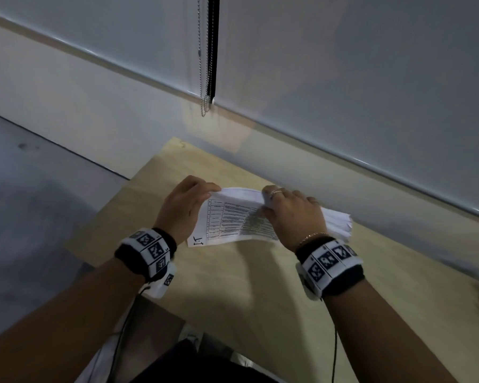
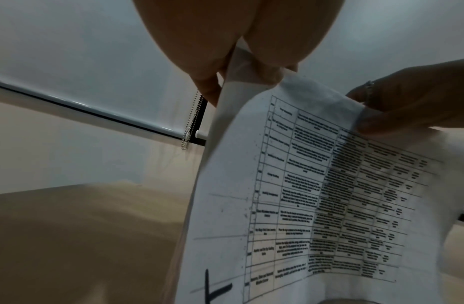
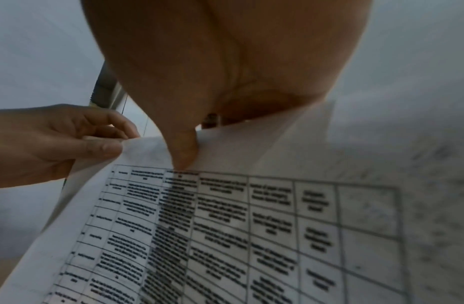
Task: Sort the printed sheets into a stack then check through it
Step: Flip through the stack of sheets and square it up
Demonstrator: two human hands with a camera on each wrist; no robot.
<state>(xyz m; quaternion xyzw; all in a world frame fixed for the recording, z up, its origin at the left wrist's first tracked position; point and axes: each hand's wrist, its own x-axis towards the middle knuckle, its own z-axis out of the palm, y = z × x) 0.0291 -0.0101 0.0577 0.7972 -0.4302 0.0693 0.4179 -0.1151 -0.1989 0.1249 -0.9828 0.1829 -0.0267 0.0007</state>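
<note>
A stack of printed sheets (image 1: pixel 233 217) with a black-lined table is held up above the wooden table (image 1: pixel 233 286). A handwritten number marks the front sheet's near left corner. My left hand (image 1: pixel 188 203) pinches the front sheet (image 2: pixel 290 195) at its far left corner between thumb and fingers. My right hand (image 1: pixel 291 211) grips the stack near its top edge, thumb pressing on the front sheet (image 3: pixel 225 226). In the right wrist view the left hand (image 3: pixel 69 144) pinches the paper's corner. The stack's far right end (image 1: pixel 340 222) sticks out past my right hand.
A wall with a roller blind (image 1: pixel 343 78) runs behind the table, its bead chain (image 1: pixel 205 64) hanging just beyond the papers. Grey floor (image 1: pixel 39 189) lies to the left of the table. Cables (image 1: pixel 122 327) hang from both wristbands.
</note>
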